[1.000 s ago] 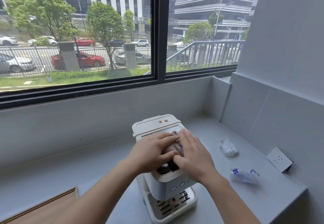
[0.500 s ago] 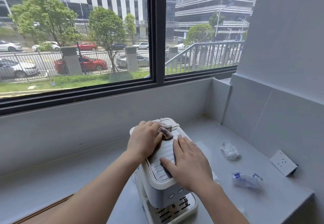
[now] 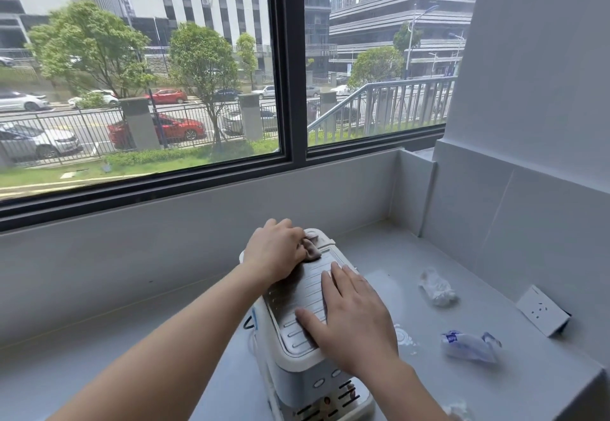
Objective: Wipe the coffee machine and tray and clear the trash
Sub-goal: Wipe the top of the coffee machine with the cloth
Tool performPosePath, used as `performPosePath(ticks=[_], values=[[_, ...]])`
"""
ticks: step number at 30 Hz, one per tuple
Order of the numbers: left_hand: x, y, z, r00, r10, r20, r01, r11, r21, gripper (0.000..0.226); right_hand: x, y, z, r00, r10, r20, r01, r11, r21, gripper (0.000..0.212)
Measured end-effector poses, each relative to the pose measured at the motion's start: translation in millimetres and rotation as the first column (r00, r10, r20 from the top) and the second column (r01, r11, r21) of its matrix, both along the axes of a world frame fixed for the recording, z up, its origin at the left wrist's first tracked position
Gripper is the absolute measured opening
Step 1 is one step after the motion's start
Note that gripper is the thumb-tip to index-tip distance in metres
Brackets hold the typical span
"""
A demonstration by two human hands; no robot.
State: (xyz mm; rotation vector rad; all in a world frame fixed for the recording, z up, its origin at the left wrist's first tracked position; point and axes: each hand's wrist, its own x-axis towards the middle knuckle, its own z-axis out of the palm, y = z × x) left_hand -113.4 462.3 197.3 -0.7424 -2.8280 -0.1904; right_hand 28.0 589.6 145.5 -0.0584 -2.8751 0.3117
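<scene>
**Cloth reaches the back of the coffee machine's top; tray and trash still wait**

Nearest, the drip tray [image 3: 330,404] at the machine's foot looks untouched. Above it the right hand [image 3: 356,318] lies flat on the ribbed top of the coffee machine [image 3: 297,348], fingers straight, holding nothing, seemingly steadying it. The left hand [image 3: 277,249], its grip curled round a brownish cloth [image 3: 313,249], is now at the top's rear edge; a second ago both hands were bunched over the cloth nearer the front, so the top pass looks nearly done. Right of the machine and apart from it lie a plastic wrapper [image 3: 468,346] and, farther back, a crumpled tissue [image 3: 435,288], both near the side wall's socket [image 3: 541,310]. Bare counter [image 3: 132,328] to the left and behind leaves room to turn the machine.
</scene>
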Motion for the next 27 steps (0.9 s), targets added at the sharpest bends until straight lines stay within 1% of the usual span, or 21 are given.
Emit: performPosePath(ticks=[3,5,10,13,16,18,20,22,25,27], values=[[-8,27,-5,0.994,-0.107,0.037,0.104,0.992,0.064,0.035,-1,0,0,1.000,0.004,0.001,-0.004,1.000,-0.003,0.094],[-14,36,-6,0.992,-0.120,0.049,0.115,0.990,0.081,0.035,-1,1,0,1.000,0.004,0.000,-0.004,1.000,-0.007,0.095],[-25,12,-13,0.998,-0.062,0.031,0.058,0.992,0.114,0.036,-1,1,-1,1.000,0.012,-0.005,-0.012,1.000,-0.008,0.095],[-22,-23,-24,0.999,-0.043,-0.030,0.047,0.990,0.136,0.035,-1,0,-2,1.000,0.003,-0.010,-0.004,1.000,-0.018,0.095],[-19,-53,-34,0.999,-0.018,-0.040,0.026,0.977,0.210,0.033,-1,0,-1,1.000,0.001,-0.011,-0.002,1.000,-0.020,0.095],[-22,-47,-32,0.999,0.006,-0.032,0.001,0.981,0.192,0.034,-1,0,0,1.000,-0.004,-0.012,0.004,1.000,-0.020,0.094],[-23,-22,-25,1.000,-0.024,-0.013,0.026,0.991,0.131,0.036,0,1,1,1.000,-0.004,-0.011,0.004,1.000,-0.014,0.093],[-21,-3,-21,0.998,-0.057,0.008,0.056,0.992,0.112,0.037,2,1,2,1.000,-0.006,-0.006,0.006,1.000,-0.013,0.093],[-21,-16,-22,0.999,-0.050,0.008,0.048,0.984,0.169,0.037,2,0,4,1.000,-0.001,0.010,0.001,1.000,-0.015,0.094],[-14,-34,-27,0.999,-0.018,-0.028,0.023,0.977,0.212,0.036,2,-1,4,1.000,-0.006,0.012,0.006,1.000,-0.019,0.094]])
